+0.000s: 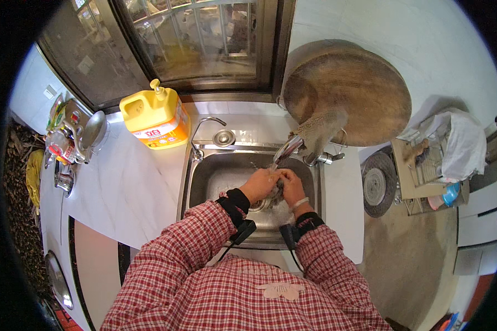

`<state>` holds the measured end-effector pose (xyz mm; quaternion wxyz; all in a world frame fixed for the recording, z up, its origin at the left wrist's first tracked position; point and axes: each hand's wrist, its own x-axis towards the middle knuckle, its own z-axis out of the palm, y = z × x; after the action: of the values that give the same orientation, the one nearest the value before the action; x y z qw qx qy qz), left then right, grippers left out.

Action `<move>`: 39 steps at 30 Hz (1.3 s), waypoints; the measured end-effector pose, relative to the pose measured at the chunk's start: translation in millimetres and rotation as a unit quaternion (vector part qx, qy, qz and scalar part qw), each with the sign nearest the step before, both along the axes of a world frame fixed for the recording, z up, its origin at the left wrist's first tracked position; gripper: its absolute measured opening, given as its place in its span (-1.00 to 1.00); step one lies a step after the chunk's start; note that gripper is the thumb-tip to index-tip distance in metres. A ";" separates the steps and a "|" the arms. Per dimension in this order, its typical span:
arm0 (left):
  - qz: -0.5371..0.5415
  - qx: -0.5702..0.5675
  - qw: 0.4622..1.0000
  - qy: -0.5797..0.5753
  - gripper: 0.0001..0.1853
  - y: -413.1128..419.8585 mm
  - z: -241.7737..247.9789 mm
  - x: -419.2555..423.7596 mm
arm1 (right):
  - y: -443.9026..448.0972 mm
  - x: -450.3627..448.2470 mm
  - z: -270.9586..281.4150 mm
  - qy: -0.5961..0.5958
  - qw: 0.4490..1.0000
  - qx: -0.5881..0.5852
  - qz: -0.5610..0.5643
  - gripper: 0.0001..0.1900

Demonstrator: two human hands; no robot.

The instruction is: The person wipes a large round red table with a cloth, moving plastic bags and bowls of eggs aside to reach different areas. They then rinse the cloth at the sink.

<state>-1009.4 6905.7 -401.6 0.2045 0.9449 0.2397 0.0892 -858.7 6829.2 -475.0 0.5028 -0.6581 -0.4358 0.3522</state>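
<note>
My left hand [260,184] and my right hand [292,188] meet over the stainless steel sink [215,173], right below the spout of the chrome faucet [289,149]. Water seems to be running onto the fingers. The fingertips of both hands come together, and a dark greyish patch shows between and below them. Whether that is a small thing being held or only splashing water, I cannot tell. Part of the drain [257,205] shows under my left wrist. A brownish textured cloth [324,129] hangs over the faucet's body.
Left of the sink stands a yellow pump jug of detergent [155,118]. A thin curved tap [199,130] and a drain strainer [223,138] are at the back rim. Round wooden boards [356,95] lean on the wall. A rack [428,161] stands at right; utensils [72,132] crowd the far left.
</note>
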 end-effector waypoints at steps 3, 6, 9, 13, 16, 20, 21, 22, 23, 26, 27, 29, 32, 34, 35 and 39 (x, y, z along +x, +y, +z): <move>0.142 -0.285 0.945 -0.078 -0.73 2.8 23.7 4.5 | -13.4 11.9 -7.0 0.120 0.989 -0.001 0.080 -0.63; 0.163 -0.406 0.882 -0.174 -0.75 2.9 37.3 -1.7 | -26.8 8.9 2.9 0.113 0.982 -0.063 0.140 -0.65; 0.181 -0.373 0.877 -0.244 -0.62 -0.5 47.1 -13.7 | -33.3 -8.1 17.8 0.068 0.976 -0.126 0.162 -0.66; 0.292 -0.550 0.716 -0.316 -0.69 -2.1 45.1 -24.3 | -22.7 -27.0 26.1 0.073 0.981 -0.099 0.151 -0.66; 0.241 -0.391 0.837 -0.296 -0.71 2.2 27.7 -50.2 | -13.3 -24.6 26.0 -0.034 0.977 -0.134 0.160 -0.59; 0.283 -0.291 0.871 -0.277 -0.68 18.2 -4.2 -87.3 | -5.5 -15.9 29.3 0.098 0.985 -0.132 0.056 -0.57; 0.296 -0.295 0.863 -0.283 -0.62 17.8 -10.3 -96.1 | -4.7 -15.3 31.8 0.188 0.976 -0.108 0.033 -0.58; 0.336 -0.454 0.753 -0.339 -0.62 18.0 -16.4 -96.4 | -1.9 -15.3 34.5 0.212 0.974 -0.067 0.041 -0.58; 0.356 -0.595 0.610 -0.385 -0.62 15.6 -20.8 -96.3 | 2.2 -18.7 37.3 0.235 0.970 -0.010 0.067 -0.58; 0.418 -0.646 0.559 -0.310 -0.54 -5.7 -29.3 -78.6 | 1.2 -27.9 48.1 0.440 0.891 0.043 0.104 -0.60; 0.439 -0.678 0.519 -0.281 -0.52 -12.5 -31.0 -70.2 | -0.6 -32.0 51.5 0.531 0.835 0.065 0.126 -0.63; 0.202 -0.830 0.328 -0.403 -0.46 -30.5 -35.5 -47.7 | -9.5 -49.8 55.8 0.272 0.957 0.040 0.096 -0.62; 0.227 -0.851 0.274 -0.387 -0.51 -32.3 -42.2 -28.6 | -17.4 -66.6 60.8 0.276 0.959 -0.047 0.039 -0.61; 0.277 -0.854 0.257 -0.358 -0.59 -30.3 -48.4 -26.0 | -22.7 -68.8 62.1 0.376 0.920 -0.111 0.019 -0.61; 0.257 -0.856 0.273 -0.358 -0.59 -28.3 -51.8 -26.2 | -23.4 -67.4 61.9 0.365 0.923 -0.122 0.031 -0.62; 0.268 -0.842 0.334 -0.328 -0.61 -30.9 -63.6 -27.8 | -23.3 -56.4 53.7 0.062 0.988 -0.083 0.113 -0.62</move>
<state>-1037.2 6874.8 -465.2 0.9186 0.0502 0.3412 0.1929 -915.1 6805.9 -421.3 0.4295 -0.6210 -0.4447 0.4817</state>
